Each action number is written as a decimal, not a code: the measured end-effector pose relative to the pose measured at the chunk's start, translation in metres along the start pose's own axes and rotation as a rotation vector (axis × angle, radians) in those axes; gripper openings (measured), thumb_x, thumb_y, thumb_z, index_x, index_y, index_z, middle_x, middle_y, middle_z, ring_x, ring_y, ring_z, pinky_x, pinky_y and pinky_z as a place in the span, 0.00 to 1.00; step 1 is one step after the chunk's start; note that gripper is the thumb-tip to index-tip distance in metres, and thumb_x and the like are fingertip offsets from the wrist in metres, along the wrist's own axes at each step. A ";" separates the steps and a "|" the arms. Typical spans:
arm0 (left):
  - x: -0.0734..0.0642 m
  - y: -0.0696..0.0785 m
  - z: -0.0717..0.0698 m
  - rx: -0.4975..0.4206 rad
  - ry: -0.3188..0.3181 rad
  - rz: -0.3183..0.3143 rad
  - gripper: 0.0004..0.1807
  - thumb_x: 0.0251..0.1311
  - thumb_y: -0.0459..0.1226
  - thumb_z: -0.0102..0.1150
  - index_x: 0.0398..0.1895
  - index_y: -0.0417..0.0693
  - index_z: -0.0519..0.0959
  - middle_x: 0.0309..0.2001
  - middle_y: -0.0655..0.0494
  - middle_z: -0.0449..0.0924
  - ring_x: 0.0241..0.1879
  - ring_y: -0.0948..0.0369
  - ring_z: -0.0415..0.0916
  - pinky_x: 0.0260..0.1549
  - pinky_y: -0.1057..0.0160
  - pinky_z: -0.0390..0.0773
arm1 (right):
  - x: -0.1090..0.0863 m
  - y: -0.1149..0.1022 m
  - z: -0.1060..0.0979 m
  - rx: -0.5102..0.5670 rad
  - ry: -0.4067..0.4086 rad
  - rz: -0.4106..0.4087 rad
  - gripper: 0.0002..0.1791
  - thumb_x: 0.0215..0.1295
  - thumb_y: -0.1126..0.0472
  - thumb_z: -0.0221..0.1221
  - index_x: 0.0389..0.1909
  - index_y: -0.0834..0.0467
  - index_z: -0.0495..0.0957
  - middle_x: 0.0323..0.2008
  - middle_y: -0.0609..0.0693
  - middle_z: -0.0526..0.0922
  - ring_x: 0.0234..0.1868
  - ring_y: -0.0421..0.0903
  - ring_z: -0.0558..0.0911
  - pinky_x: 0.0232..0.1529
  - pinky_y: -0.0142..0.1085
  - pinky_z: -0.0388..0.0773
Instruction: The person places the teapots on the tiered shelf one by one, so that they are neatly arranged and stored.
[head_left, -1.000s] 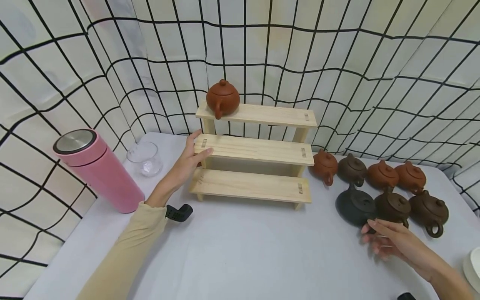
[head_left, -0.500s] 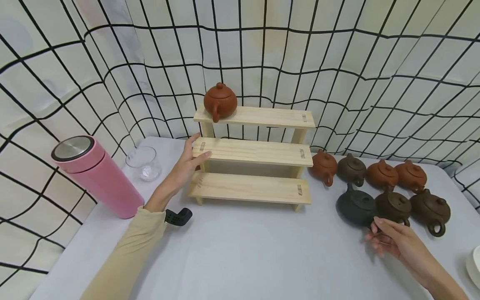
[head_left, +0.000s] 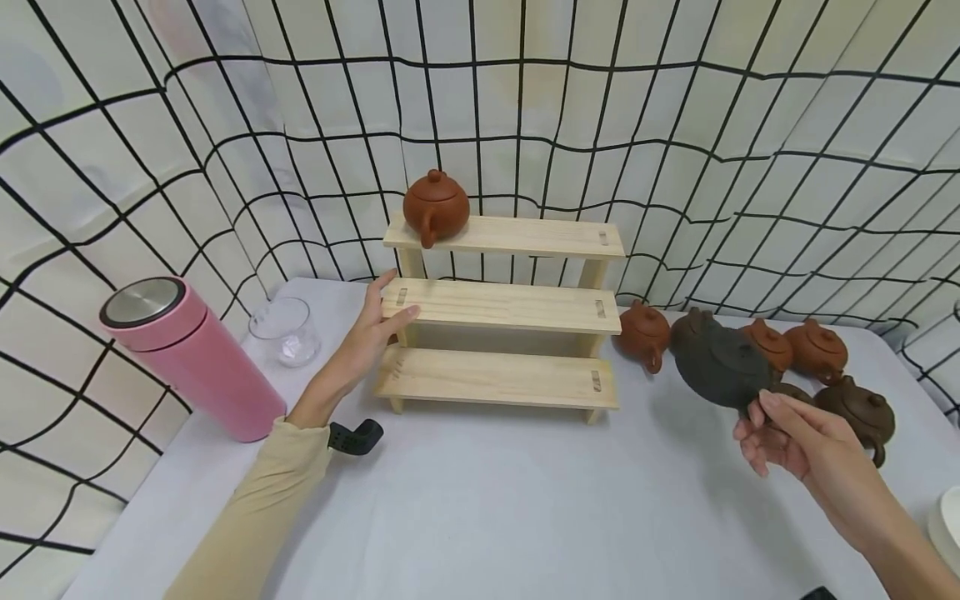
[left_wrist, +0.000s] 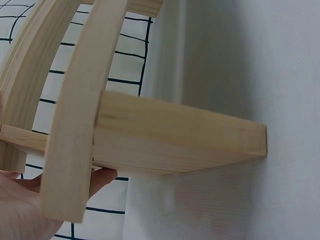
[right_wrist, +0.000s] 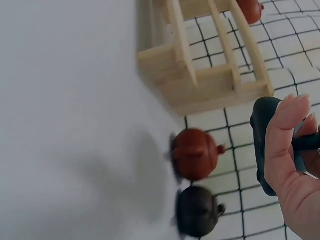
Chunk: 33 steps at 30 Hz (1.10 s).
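Behind the wooden rack point(head_left: 495, 304), black mesh point(head_left: 473, 63) edges the white-covered bench point(head_left: 510, 500). Left grip point(head_left: 362, 337) holds the rack's left end; right of the rack, right grip point(head_left: 802, 437) pinches the handle of the black teapot point(head_left: 716, 358) above the bench.

left hand point(head_left: 362, 340) grips, arm point(head_left: 243, 504) outstretched; right hand point(head_left: 813, 442) pinches, aloft
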<state>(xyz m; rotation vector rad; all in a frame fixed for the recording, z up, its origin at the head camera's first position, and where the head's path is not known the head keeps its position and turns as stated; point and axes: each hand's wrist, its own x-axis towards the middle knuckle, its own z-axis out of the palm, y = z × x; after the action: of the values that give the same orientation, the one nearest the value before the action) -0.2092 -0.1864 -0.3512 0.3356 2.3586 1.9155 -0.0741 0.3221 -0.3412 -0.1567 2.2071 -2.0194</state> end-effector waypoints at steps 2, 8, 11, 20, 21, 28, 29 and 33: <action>0.000 0.001 0.000 -0.005 0.002 -0.001 0.44 0.80 0.39 0.48 0.84 0.44 0.31 0.82 0.35 0.39 0.78 0.46 0.46 0.77 0.45 0.44 | 0.008 -0.011 0.008 0.005 -0.019 -0.034 0.16 0.86 0.58 0.44 0.41 0.64 0.73 0.36 0.54 0.85 0.30 0.47 0.82 0.29 0.38 0.78; 0.000 0.000 -0.001 0.008 0.010 0.006 0.44 0.80 0.38 0.48 0.84 0.43 0.31 0.81 0.32 0.42 0.78 0.44 0.47 0.77 0.43 0.43 | 0.042 -0.042 0.041 0.006 -0.052 -0.082 0.16 0.85 0.55 0.48 0.40 0.64 0.73 0.35 0.53 0.84 0.30 0.47 0.81 0.31 0.36 0.79; 0.000 -0.001 0.000 0.010 0.011 0.011 0.43 0.80 0.39 0.48 0.84 0.42 0.32 0.80 0.30 0.44 0.78 0.43 0.47 0.77 0.43 0.42 | 0.059 -0.058 0.059 0.008 -0.062 -0.083 0.18 0.84 0.52 0.50 0.40 0.64 0.73 0.35 0.52 0.84 0.30 0.46 0.81 0.32 0.35 0.80; 0.000 -0.002 -0.002 0.017 0.013 0.018 0.43 0.80 0.40 0.47 0.84 0.42 0.31 0.80 0.30 0.44 0.79 0.42 0.47 0.78 0.43 0.41 | 0.107 -0.101 0.115 -0.007 -0.080 -0.055 0.19 0.83 0.50 0.52 0.39 0.64 0.73 0.33 0.50 0.84 0.31 0.43 0.81 0.32 0.31 0.80; 0.000 -0.002 -0.003 0.018 0.015 0.021 0.43 0.80 0.39 0.47 0.84 0.42 0.32 0.80 0.31 0.44 0.79 0.42 0.47 0.78 0.43 0.41 | 0.112 -0.105 0.121 -0.019 -0.078 -0.052 0.19 0.84 0.51 0.51 0.39 0.64 0.72 0.33 0.50 0.84 0.31 0.42 0.81 0.32 0.31 0.80; -0.001 -0.001 -0.003 0.015 0.022 0.026 0.43 0.80 0.39 0.47 0.84 0.41 0.32 0.81 0.32 0.42 0.80 0.43 0.43 0.78 0.43 0.40 | 0.149 -0.123 0.153 -0.039 -0.067 -0.034 0.19 0.85 0.52 0.49 0.41 0.66 0.71 0.31 0.48 0.83 0.30 0.40 0.81 0.33 0.29 0.80; -0.002 -0.002 -0.003 0.018 0.020 0.025 0.43 0.80 0.39 0.47 0.84 0.41 0.32 0.81 0.32 0.41 0.80 0.43 0.42 0.78 0.43 0.39 | 0.153 -0.124 0.155 -0.040 -0.069 -0.036 0.19 0.85 0.53 0.49 0.40 0.66 0.71 0.30 0.48 0.83 0.29 0.40 0.81 0.32 0.29 0.80; -0.002 -0.002 -0.003 0.029 0.012 0.023 0.43 0.80 0.40 0.47 0.84 0.42 0.32 0.81 0.32 0.40 0.80 0.43 0.41 0.78 0.41 0.38 | 0.165 -0.126 0.162 -0.049 -0.068 -0.048 0.19 0.85 0.54 0.48 0.40 0.67 0.70 0.29 0.48 0.83 0.28 0.39 0.81 0.33 0.29 0.81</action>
<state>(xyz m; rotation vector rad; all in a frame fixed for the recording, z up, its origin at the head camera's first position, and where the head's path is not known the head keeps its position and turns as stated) -0.2084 -0.1896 -0.3527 0.3561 2.4032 1.9001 -0.2104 0.1227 -0.2353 -0.2816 2.2330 -1.9540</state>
